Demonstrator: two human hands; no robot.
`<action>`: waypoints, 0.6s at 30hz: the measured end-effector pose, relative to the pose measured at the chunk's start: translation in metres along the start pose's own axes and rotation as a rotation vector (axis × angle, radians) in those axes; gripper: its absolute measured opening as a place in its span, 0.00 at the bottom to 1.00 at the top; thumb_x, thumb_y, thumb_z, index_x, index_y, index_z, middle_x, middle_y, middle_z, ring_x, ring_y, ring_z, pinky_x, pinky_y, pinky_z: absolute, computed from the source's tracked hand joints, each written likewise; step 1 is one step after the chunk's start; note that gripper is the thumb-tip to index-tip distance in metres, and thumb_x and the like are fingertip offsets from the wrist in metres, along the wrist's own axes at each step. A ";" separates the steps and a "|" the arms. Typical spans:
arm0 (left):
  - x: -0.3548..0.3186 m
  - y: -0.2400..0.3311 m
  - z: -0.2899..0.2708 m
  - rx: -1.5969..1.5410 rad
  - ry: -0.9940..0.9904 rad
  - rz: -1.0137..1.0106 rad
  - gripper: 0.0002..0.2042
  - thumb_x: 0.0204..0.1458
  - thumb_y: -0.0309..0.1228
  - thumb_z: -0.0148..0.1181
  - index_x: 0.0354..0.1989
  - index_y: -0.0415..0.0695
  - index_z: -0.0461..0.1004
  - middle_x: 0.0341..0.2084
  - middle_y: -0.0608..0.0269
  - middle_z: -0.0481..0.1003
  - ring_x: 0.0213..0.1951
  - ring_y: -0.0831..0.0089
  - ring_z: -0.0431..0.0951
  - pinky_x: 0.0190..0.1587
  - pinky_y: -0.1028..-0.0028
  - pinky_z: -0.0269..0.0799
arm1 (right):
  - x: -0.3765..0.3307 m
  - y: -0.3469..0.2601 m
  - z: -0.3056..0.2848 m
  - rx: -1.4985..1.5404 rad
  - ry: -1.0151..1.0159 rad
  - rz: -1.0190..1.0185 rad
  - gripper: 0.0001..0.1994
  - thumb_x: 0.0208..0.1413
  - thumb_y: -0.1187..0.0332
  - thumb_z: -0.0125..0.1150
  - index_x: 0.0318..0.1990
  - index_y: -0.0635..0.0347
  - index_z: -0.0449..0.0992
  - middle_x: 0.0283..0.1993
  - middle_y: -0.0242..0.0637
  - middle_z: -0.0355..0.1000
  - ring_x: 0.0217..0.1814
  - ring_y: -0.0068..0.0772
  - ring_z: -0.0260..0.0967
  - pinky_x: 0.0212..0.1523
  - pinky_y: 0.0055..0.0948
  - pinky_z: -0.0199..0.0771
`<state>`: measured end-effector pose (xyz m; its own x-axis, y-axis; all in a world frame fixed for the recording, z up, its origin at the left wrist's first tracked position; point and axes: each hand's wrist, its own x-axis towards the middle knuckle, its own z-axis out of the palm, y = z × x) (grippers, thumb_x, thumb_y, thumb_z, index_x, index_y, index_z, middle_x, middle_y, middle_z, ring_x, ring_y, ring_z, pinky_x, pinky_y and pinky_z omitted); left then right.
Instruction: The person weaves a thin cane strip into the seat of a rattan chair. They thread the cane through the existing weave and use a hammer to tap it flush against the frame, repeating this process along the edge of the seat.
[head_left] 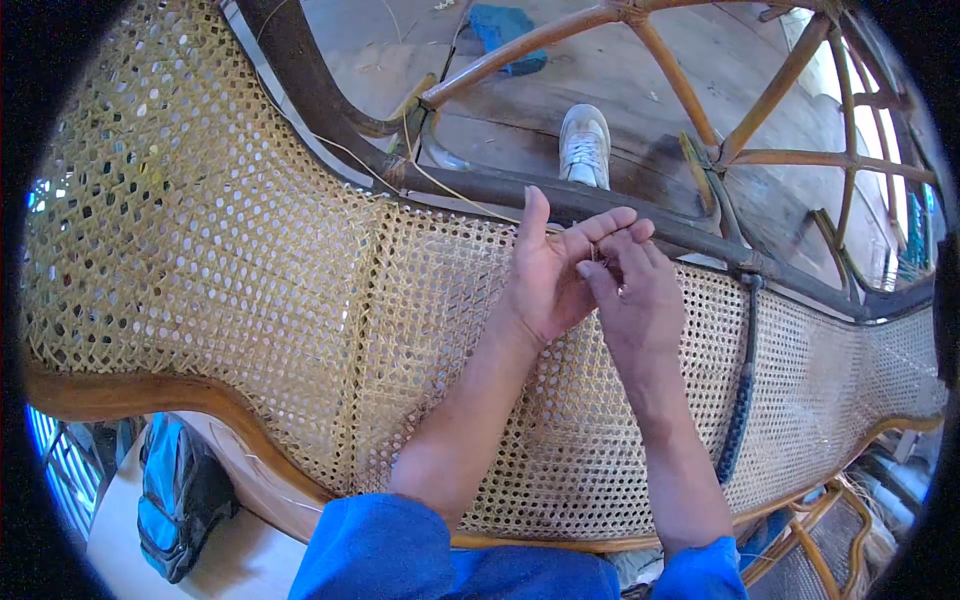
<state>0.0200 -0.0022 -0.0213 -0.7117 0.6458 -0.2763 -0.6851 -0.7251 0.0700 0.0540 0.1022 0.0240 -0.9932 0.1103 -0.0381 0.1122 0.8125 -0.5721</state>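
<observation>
Over the dark frame rail of a woven cane seat [430, 290], my two hands meet. My left hand [560, 260] is palm up, its thumb raised and its fingers stretched toward the right. Against those fingers, my right hand [640, 285] is closed in a pinch, with a thin bit of cane showing at its fingertips. A pale cane strand [460, 197] runs from the left along the rail and passes behind my left thumb; its end is hidden by my hands. The cane sheet lies beneath both forearms.
The dark rail [640, 228] bounds the sheet's far side; a curved brown rim [190, 390] bounds the near side. Rattan poles [780, 90] branch beyond. A white shoe [585, 145] and blue cloth [507, 40] are on the floor. A backpack [172, 500] lies lower left.
</observation>
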 end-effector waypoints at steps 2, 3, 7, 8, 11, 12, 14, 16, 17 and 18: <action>0.001 -0.004 0.000 0.032 0.027 0.006 0.48 0.50 0.69 0.25 0.56 0.31 0.61 0.55 0.43 0.65 0.57 0.55 0.65 0.60 0.61 0.59 | -0.002 0.003 0.005 -0.002 0.011 -0.019 0.06 0.50 0.69 0.58 0.33 0.60 0.72 0.32 0.42 0.70 0.38 0.46 0.67 0.39 0.41 0.68; 0.003 -0.008 0.000 0.036 0.035 0.002 0.46 0.51 0.68 0.26 0.55 0.32 0.63 0.52 0.45 0.67 0.54 0.58 0.68 0.59 0.62 0.61 | -0.003 0.007 0.004 -0.017 0.028 -0.018 0.06 0.50 0.69 0.58 0.33 0.61 0.71 0.32 0.42 0.69 0.38 0.46 0.67 0.39 0.42 0.68; 0.005 -0.009 -0.007 0.077 0.061 -0.044 0.37 0.55 0.63 0.32 0.50 0.37 0.68 0.44 0.52 0.74 0.47 0.64 0.74 0.54 0.65 0.66 | -0.009 0.006 0.000 0.237 0.063 0.071 0.05 0.51 0.73 0.57 0.35 0.62 0.71 0.32 0.44 0.70 0.34 0.42 0.69 0.37 0.34 0.68; 0.008 -0.012 -0.010 0.091 0.062 -0.066 0.35 0.56 0.61 0.33 0.49 0.38 0.69 0.43 0.53 0.75 0.47 0.65 0.74 0.53 0.66 0.67 | -0.011 0.005 -0.005 0.297 0.084 0.108 0.05 0.52 0.73 0.57 0.34 0.63 0.71 0.32 0.44 0.70 0.34 0.42 0.70 0.36 0.34 0.69; 0.002 -0.019 -0.008 0.235 0.079 -0.096 0.29 0.59 0.55 0.38 0.46 0.38 0.70 0.40 0.56 0.75 0.44 0.66 0.75 0.51 0.68 0.68 | -0.026 -0.002 -0.021 0.361 0.123 0.177 0.04 0.53 0.72 0.56 0.34 0.63 0.70 0.30 0.44 0.71 0.32 0.42 0.70 0.34 0.34 0.69; -0.001 -0.028 -0.009 0.286 0.097 -0.092 0.28 0.59 0.54 0.38 0.46 0.38 0.70 0.39 0.56 0.75 0.43 0.67 0.75 0.50 0.69 0.68 | -0.033 0.001 -0.024 0.362 0.130 0.191 0.04 0.54 0.72 0.56 0.34 0.63 0.70 0.30 0.45 0.71 0.31 0.42 0.71 0.34 0.34 0.69; -0.007 -0.050 -0.003 0.382 0.120 -0.099 0.26 0.60 0.52 0.39 0.45 0.38 0.70 0.38 0.58 0.76 0.42 0.68 0.76 0.49 0.70 0.69 | -0.050 0.013 -0.033 0.351 0.155 0.234 0.05 0.54 0.72 0.55 0.35 0.63 0.70 0.29 0.45 0.71 0.31 0.41 0.71 0.34 0.33 0.69; -0.023 -0.071 0.013 0.363 0.091 -0.131 0.20 0.60 0.46 0.44 0.45 0.39 0.70 0.37 0.60 0.75 0.41 0.69 0.75 0.49 0.70 0.69 | -0.073 0.023 -0.047 0.377 0.200 0.258 0.04 0.54 0.72 0.55 0.35 0.63 0.72 0.30 0.45 0.71 0.31 0.40 0.72 0.34 0.34 0.70; -0.033 -0.085 0.021 0.414 0.104 -0.106 0.18 0.59 0.43 0.46 0.44 0.40 0.70 0.37 0.60 0.75 0.41 0.69 0.75 0.49 0.70 0.69 | -0.087 0.028 -0.049 0.384 0.204 0.285 0.04 0.54 0.72 0.55 0.35 0.63 0.72 0.30 0.46 0.72 0.32 0.40 0.72 0.34 0.34 0.70; -0.045 -0.097 0.028 0.465 0.113 -0.078 0.16 0.59 0.41 0.47 0.44 0.40 0.70 0.37 0.60 0.75 0.41 0.70 0.75 0.49 0.70 0.69 | -0.101 0.033 -0.052 0.391 0.211 0.310 0.04 0.55 0.72 0.55 0.35 0.63 0.72 0.30 0.46 0.72 0.32 0.41 0.72 0.34 0.34 0.70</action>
<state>0.1137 0.0462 0.0115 -0.6515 0.6454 -0.3987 -0.7511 -0.4746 0.4589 0.1601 0.1475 0.0519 -0.8831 0.4557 -0.1112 0.3383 0.4546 -0.8239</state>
